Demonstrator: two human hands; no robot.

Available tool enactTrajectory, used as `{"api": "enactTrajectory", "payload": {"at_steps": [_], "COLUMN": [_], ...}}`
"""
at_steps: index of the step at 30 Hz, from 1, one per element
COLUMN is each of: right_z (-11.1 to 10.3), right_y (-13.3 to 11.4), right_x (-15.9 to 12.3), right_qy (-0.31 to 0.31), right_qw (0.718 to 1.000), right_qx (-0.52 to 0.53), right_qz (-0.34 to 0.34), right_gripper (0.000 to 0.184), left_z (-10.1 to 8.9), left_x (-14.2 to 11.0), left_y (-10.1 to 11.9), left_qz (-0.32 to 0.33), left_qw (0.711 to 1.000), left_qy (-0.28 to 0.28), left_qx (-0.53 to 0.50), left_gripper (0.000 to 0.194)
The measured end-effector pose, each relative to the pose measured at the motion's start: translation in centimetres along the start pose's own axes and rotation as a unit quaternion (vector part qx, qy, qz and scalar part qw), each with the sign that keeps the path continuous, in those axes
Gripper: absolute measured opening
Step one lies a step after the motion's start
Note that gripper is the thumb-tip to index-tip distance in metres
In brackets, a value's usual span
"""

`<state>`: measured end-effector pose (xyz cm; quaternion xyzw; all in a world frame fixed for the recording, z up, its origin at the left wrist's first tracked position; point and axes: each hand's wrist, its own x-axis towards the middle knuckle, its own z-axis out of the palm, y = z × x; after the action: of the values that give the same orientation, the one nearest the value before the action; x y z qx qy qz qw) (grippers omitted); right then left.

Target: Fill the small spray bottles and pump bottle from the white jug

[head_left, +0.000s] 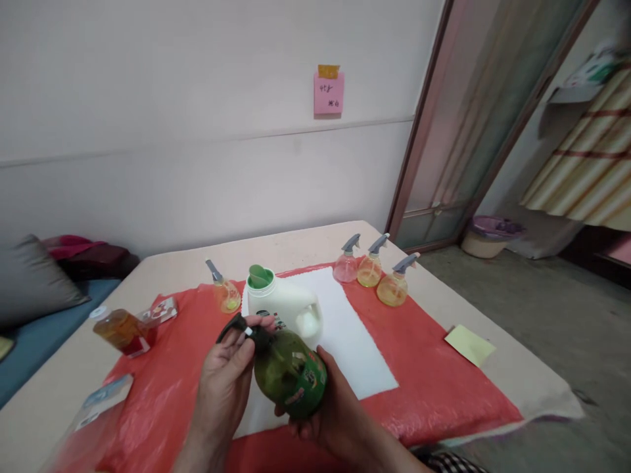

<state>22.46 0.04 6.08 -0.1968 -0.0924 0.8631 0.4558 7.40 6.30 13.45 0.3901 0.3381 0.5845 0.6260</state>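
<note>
Tilted between my hands is a green pump bottle with a black pump top. My left hand is closed around the pump head and neck, thumb near a small white piece. Cupped under and around the bottle's base, my right hand supports it from the right. Just behind the pump bottle, a large white jug with a green-rimmed mouth and a handle lies tilted or stands on the white sheet; which of these I cannot tell. Something green sits in its mouth.
Three spray bottles stand at the right back, another spray bottle left of the jug. An amber bottle and a plastic packet are on the left. Red plastic covers the table; a yellow note lies right.
</note>
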Motion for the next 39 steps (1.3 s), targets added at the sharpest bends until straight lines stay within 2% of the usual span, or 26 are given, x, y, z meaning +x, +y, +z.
{"api": "enactTrajectory", "payload": {"at_steps": [4,6,9,11,13,15,17,18,22,24,26,28,31,34,36,37,39], "right_z": [0.4,0.4,0.2,0.2,0.5,0.7,0.6,0.4,-0.7,-0.8,-0.4,0.4,1.3,1.6,1.4,1.3,1.2], "right_y": [0.1,0.1,0.3,0.4,0.5,0.6,0.7,0.8,1.3,1.5,1.5,1.3,0.9,0.5,-0.1,-0.4,-1.5], "right_x": [0.0,-0.1,0.0,0.1,0.2,0.2,0.3,0.3,0.4,0.4,0.3,0.1,-0.2,-0.4,-0.6,-0.8,-1.1], "right_qy": [0.003,0.006,0.006,0.006,0.006,0.004,0.002,0.000,-0.011,-0.027,-0.028,-0.007,0.016,0.012,0.021,0.032,0.066], "right_qw": [0.996,0.997,1.000,1.000,0.999,0.997,0.997,0.999,0.997,0.995,0.998,0.999,0.984,0.974,0.967,0.963,0.956], "right_qx": [-0.021,-0.025,-0.002,0.011,0.004,-0.012,-0.015,-0.012,-0.020,-0.033,-0.032,-0.031,-0.055,-0.115,-0.163,-0.179,-0.191], "right_qz": [-0.084,-0.075,0.007,0.010,-0.040,-0.083,-0.070,-0.043,0.073,0.089,0.051,-0.044,-0.169,-0.193,-0.194,-0.196,-0.211], "right_gripper": [0.073,0.075,0.092,0.094,0.083,0.072,0.073,0.078,0.100,0.102,0.094,0.077,0.061,0.063,0.066,0.065,0.059], "left_z": [-0.1,-0.1,0.0,0.2,0.4,0.4,0.2,0.1,-1.1,-1.5,-1.6,-1.2,-0.3,-0.1,-1.0,-1.9,-4.2], "left_x": [0.1,0.1,-0.1,-0.2,-0.3,-0.3,-0.3,-0.4,-0.6,-0.6,-0.6,-0.6,-0.9,-1.2,-0.7,-0.1,1.5], "left_y": [-0.5,-0.6,-0.4,-0.5,-0.7,-0.9,-0.8,-0.5,1.0,1.3,1.2,0.9,0.8,2.0,3.3,4.1,5.2], "left_qz": [0.039,0.032,-0.014,-0.034,-0.024,-0.009,-0.022,-0.034,-0.067,-0.075,-0.067,-0.058,-0.071,-0.075,-0.038,0.001,0.094], "left_qw": [0.997,0.997,1.000,0.999,1.000,0.998,0.998,0.999,0.985,0.980,0.985,0.989,0.985,0.981,0.985,0.989,0.984], "left_qy": [0.064,0.073,0.007,-0.021,0.002,0.056,0.063,0.035,-0.154,-0.184,-0.157,-0.121,-0.107,-0.096,-0.074,-0.046,0.075], "left_qx": [0.016,0.016,-0.014,-0.013,0.009,0.024,0.022,0.018,0.025,0.028,0.031,0.056,0.114,0.154,0.153,0.138,0.132], "left_gripper": [0.048,0.043,0.045,0.052,0.053,0.046,0.040,0.040,0.050,0.054,0.058,0.067,0.085,0.078,0.068,0.066,0.066]}}
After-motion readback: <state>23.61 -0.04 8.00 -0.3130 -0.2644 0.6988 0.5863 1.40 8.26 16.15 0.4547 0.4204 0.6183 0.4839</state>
